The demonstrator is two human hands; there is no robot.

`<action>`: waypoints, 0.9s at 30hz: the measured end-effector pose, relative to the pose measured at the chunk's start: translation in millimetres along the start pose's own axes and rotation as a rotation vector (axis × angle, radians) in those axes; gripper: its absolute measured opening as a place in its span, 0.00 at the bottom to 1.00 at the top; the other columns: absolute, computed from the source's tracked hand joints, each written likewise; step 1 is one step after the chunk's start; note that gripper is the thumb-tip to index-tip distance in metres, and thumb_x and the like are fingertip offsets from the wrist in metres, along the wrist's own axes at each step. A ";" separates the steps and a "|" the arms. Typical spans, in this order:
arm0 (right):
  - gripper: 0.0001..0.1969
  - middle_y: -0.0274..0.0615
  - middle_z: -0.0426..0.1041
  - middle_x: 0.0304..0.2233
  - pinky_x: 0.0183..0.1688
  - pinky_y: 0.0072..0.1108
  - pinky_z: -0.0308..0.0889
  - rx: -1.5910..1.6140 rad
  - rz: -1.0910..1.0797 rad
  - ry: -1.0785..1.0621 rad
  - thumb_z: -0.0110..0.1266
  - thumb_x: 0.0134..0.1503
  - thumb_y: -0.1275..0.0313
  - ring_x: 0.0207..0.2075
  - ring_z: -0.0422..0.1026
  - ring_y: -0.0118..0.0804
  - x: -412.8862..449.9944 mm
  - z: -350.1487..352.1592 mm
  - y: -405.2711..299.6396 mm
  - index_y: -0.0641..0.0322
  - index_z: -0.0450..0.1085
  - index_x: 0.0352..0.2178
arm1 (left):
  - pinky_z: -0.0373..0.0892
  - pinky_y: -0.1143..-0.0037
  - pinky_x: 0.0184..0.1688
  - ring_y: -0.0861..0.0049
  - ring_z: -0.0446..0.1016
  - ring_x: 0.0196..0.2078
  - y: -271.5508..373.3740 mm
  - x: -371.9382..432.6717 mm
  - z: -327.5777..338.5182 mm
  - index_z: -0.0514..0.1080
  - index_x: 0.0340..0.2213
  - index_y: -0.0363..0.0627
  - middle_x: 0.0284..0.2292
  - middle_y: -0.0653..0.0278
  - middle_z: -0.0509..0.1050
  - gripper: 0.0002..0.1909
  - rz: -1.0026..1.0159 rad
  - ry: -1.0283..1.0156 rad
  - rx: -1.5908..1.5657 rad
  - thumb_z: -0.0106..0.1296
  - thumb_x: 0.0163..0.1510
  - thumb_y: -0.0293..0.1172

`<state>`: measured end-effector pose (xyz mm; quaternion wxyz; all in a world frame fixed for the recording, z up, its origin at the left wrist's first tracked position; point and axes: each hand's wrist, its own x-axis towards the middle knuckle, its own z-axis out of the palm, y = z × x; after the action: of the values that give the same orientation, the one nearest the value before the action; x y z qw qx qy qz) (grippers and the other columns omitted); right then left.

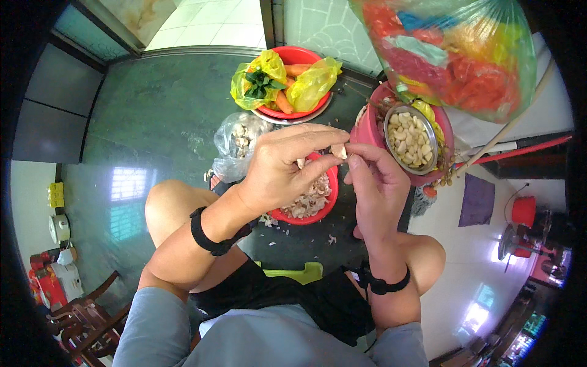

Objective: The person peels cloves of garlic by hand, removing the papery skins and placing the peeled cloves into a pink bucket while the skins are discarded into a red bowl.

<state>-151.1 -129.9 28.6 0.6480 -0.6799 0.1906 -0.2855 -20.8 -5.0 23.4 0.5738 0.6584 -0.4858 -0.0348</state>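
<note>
My left hand (pixel 279 167) holds a partly peeled garlic clove (pixel 338 150) between thumb and fingertips. A second clove (pixel 301 163) is tucked in the same hand. From the other side, my right hand (pixel 378 188) pinches at the clove's pale end with thumb and forefinger; any skin caught there is too small to make out. Under my hands stands a red basin (pixel 335 195) with a heap of papery garlic skins (pixel 309 202), partly hidden by the left hand. To the right, a metal bowl (pixel 434 137) of peeled cloves (pixel 408 140) rests tilted on a pink bucket (pixel 367 130).
A clear plastic bag (pixel 224 137) of garlic bulbs lies left of the basin. Beyond it, a red basin (pixel 300 54) holds carrots, green leaves and yellow bags. A bulging bag of coloured plastic (pixel 454 59) hangs at upper right. Skin scraps (pixel 332 239) litter the dark floor (pixel 137 105).
</note>
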 end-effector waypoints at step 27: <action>0.07 0.31 0.75 0.23 0.26 0.13 0.63 0.004 0.217 -0.135 0.53 0.57 0.79 0.24 0.69 0.16 2.6 -18.0 6.2 0.72 0.77 0.29 | 0.78 0.71 0.37 0.63 0.82 0.37 -5.8 -3.4 2.1 0.80 0.39 0.40 0.37 0.55 0.81 0.14 0.251 -0.097 0.161 0.66 0.47 0.22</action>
<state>-159.9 -145.9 22.8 0.6879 -0.6715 0.2186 -0.1678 -20.4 -5.0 16.3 0.4950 0.6338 -0.5926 0.0446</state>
